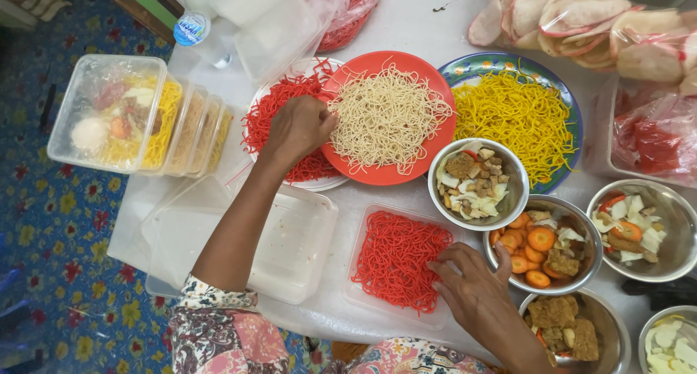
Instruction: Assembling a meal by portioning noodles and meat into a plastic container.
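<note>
left hand (299, 127) on pale noodles (388, 116), right hand (475, 287) beside red noodles (399, 258)

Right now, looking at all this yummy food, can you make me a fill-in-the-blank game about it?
1. The left hand reaches into the pale noodles on the ______ plate.
2. The right hand presses on the ______ noodles in a clear container.
3. The yellow noodles lie on a plate with a ______ rim.
4. The orange carrot slices sit in a ______ bowl.

Missing words: red; red; blue; metal
</note>
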